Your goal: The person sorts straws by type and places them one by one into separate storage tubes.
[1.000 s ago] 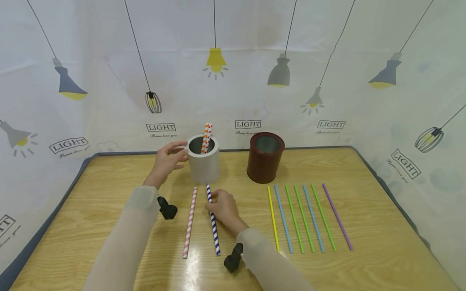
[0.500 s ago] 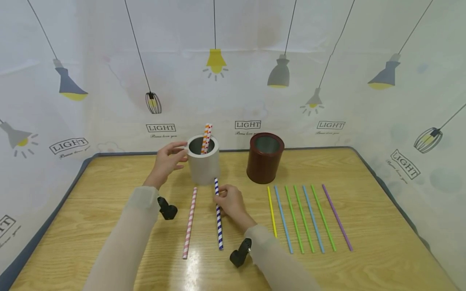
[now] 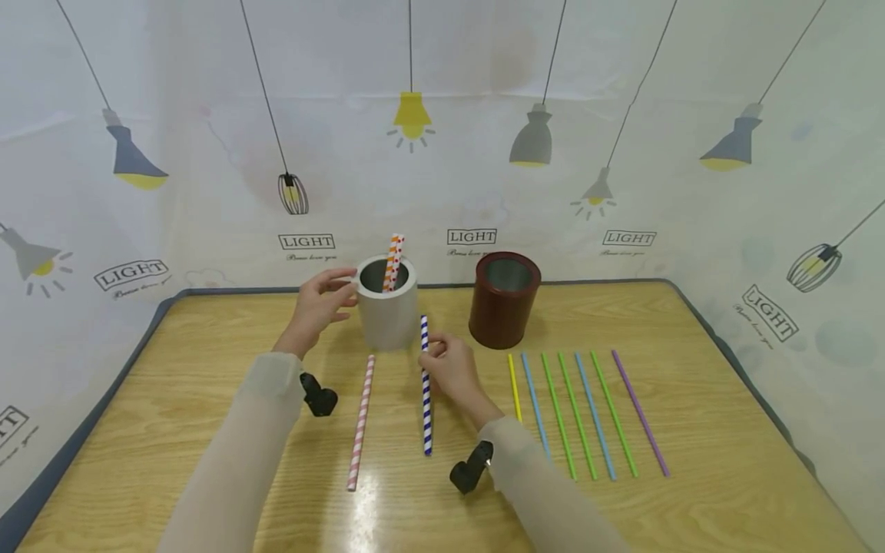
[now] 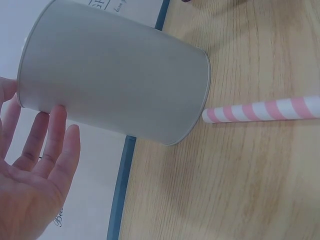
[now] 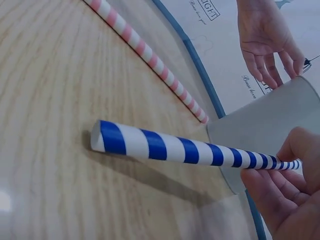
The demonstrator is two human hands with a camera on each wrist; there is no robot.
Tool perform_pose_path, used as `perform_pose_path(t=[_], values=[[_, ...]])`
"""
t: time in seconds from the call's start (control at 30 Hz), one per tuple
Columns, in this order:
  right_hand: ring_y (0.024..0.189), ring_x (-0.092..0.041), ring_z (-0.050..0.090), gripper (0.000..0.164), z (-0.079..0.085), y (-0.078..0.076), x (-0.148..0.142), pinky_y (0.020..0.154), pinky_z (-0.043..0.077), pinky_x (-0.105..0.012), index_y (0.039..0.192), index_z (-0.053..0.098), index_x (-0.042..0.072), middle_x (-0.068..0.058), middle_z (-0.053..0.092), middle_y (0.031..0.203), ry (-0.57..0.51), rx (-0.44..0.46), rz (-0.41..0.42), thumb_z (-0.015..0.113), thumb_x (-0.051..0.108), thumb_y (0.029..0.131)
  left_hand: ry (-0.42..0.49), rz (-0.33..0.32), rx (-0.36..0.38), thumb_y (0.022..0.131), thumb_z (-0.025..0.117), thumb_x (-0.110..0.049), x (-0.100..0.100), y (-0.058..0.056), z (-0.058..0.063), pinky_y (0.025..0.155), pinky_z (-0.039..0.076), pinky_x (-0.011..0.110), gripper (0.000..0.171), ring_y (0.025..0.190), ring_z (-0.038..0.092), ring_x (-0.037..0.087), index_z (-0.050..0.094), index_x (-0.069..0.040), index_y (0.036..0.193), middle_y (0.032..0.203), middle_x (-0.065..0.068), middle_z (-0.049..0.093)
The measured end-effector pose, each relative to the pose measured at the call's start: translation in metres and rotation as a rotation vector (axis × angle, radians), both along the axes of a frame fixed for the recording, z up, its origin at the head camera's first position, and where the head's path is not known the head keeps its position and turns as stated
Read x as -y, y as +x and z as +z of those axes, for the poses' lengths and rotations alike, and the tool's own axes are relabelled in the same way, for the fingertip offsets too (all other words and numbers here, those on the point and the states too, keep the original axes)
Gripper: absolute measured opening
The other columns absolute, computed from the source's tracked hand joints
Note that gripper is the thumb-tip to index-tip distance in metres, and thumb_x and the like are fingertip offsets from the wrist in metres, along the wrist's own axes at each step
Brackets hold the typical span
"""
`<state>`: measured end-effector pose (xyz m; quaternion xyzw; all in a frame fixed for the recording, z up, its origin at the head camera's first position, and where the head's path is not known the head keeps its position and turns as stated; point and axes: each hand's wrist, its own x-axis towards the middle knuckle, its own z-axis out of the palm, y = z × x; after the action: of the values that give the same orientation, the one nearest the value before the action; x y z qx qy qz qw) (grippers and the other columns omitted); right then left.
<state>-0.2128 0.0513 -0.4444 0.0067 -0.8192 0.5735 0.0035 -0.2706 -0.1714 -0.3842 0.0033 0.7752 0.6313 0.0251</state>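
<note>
My right hand (image 3: 452, 372) pinches a blue-and-white striped paper straw (image 3: 426, 415) between thumb and fingers, partway up its length. In the right wrist view the straw's near end (image 5: 112, 137) hangs close over the table with a shadow below. At the white can (image 3: 389, 322), my left hand (image 3: 314, 307) has loosely bent fingers touching the side by the rim. Two patterned paper straws (image 3: 392, 261), orange-marked and red-dotted, stand leaning inside that can. A pink-and-white striped paper straw (image 3: 361, 422) lies in front of it, its far end near the can's base.
A dark red can (image 3: 505, 303) stands upright to the right of the white one. Several thin straws lie in a row on the right: yellow (image 3: 514, 384), blue, green (image 3: 579, 418) and purple (image 3: 641, 412). Behind the wooden table (image 3: 726, 476) hangs a lamp-printed cloth (image 3: 477, 184).
My right hand has moved right and away from me with the blue-striped straw, which now stands closer to the gap between the two cans. My left hand has stayed at the white can.
</note>
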Motion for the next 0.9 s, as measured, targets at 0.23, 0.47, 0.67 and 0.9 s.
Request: perform_pose_path(t=[0.23, 0.47, 0.67, 0.9], values=[[0.058, -0.012, 0.055, 0.034, 0.014, -0.008, -0.004, 0.049, 0.054, -0.039, 0.11, 0.06, 0.0, -0.007, 0.057, 0.078, -0.057, -0.011, 0.009, 0.06, 0.001, 0.076, 0.0, 0.003, 0.003, 0.091, 0.058, -0.029, 0.0, 0.0, 0.0, 0.084, 0.048, 0.046, 0.045, 0.1, 0.057, 0.031, 0.049, -0.011, 0.13, 0.121, 0.017, 0.05], [0.062, -0.016, 0.059, 0.034, 0.027, -0.019, -0.007, 0.052, 0.054, -0.044, 0.11, 0.06, 0.0, -0.009, 0.058, 0.078, -0.046, -0.068, -0.012, 0.061, 0.001, 0.076, 0.0, 0.006, 0.002, 0.091, 0.058, -0.028, 0.0, 0.0, -0.001, 0.082, 0.049, 0.045, 0.044, 0.1, 0.057, 0.032, 0.05, -0.011, 0.13, 0.12, 0.016, 0.051], [0.061, -0.017, 0.061, 0.033, 0.038, -0.027, -0.007, 0.052, 0.054, -0.045, 0.111, 0.059, 0.0, -0.01, 0.058, 0.077, -0.059, -0.123, -0.011, 0.059, 0.0, 0.078, 0.001, 0.007, 0.004, 0.09, 0.059, -0.029, 0.001, -0.001, -0.001, 0.082, 0.049, 0.046, 0.044, 0.103, 0.056, 0.035, 0.05, -0.011, 0.129, 0.12, 0.016, 0.051], [0.062, -0.015, 0.061, 0.034, 0.052, -0.037, -0.005, 0.05, 0.054, -0.039, 0.112, 0.058, 0.002, -0.008, 0.056, 0.078, -0.077, -0.193, -0.005, 0.059, 0.001, 0.078, 0.014, 0.003, 0.002, 0.09, 0.059, -0.028, 0.001, -0.002, -0.001, 0.084, 0.048, 0.049, 0.044, 0.103, 0.056, 0.036, 0.05, -0.01, 0.129, 0.121, 0.018, 0.05]])
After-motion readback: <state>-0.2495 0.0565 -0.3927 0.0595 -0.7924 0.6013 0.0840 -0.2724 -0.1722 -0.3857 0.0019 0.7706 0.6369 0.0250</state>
